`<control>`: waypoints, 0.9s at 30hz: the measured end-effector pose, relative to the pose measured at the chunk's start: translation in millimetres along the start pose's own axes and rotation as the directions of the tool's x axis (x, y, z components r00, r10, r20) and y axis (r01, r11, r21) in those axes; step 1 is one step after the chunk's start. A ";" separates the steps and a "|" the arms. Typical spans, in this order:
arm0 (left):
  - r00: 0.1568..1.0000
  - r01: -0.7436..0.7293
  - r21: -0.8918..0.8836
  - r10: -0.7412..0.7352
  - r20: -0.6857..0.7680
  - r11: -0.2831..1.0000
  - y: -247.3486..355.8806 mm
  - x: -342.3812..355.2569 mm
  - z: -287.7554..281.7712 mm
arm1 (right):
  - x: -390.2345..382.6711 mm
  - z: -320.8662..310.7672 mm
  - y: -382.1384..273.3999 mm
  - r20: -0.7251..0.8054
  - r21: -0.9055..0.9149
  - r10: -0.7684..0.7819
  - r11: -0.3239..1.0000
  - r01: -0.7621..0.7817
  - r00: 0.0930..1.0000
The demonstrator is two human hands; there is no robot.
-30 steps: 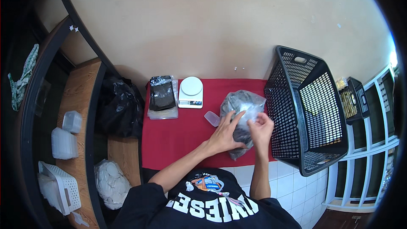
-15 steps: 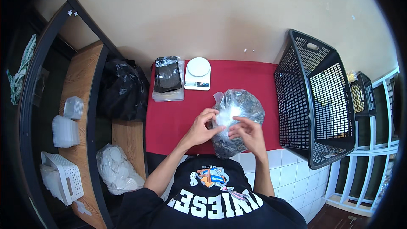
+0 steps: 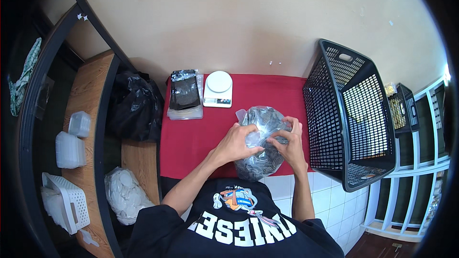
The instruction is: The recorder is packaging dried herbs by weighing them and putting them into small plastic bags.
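A clear plastic bag (image 3: 262, 165) stands near the front edge of the red-covered table, full and rounded. Through it shows dark grey contents with a pale swirl pattern; what they are I cannot make out. My left hand (image 3: 236, 143) is curled round the bunched clear plastic at the bag's top, thumb toward me. On the bag's right side, my right hand (image 3: 289, 146) has bent fingers and thumb gripping the plastic. The inner sides of both hands are hidden.
A white kitchen scale (image 3: 218, 89) and a stack of dark and clear pouches (image 3: 185, 94) sit at the table's back left. A large black basket (image 3: 330, 119) stands at the right. Clear containers (image 3: 71, 149) and a white basket (image 3: 76, 205) occupy the left shelf.
My right hand has moved outward from the bag's middle to its right side. The left hand has shifted slightly, still at the bunched plastic. The whole view has tilted a little.
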State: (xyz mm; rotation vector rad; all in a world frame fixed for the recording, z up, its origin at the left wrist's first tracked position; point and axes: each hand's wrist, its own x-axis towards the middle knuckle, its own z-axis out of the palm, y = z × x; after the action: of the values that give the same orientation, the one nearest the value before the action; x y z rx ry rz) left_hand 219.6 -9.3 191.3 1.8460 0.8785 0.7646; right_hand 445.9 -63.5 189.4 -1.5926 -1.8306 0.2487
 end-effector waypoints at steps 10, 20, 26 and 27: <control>0.969 -0.126 0.270 0.061 0.237 0.954 -7.0 20.9 -9.2 | 24.4 17.9 16.7 0.229 0.283 -0.046 0.959 -0.021 0.972; 0.961 -0.274 0.519 0.220 0.165 0.810 5.9 7.2 4.0 | 26.9 29.0 17.1 0.298 0.144 0.056 0.984 -0.103 0.953; 0.935 -0.355 0.260 0.348 0.075 0.898 4.0 -7.0 -10.3 | 28.1 37.5 26.9 0.206 0.142 0.109 0.980 -0.140 0.973; 0.940 -0.338 0.202 0.340 0.026 0.919 6.3 -9.2 -13.4 | 27.3 38.7 29.1 0.180 0.138 0.117 0.980 -0.143 0.977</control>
State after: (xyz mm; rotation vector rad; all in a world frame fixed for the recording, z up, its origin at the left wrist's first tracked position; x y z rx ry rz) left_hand 205.5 -12.6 200.8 2.2151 0.6675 0.9230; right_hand 445.5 -20.3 154.4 -1.6287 -1.7889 0.5864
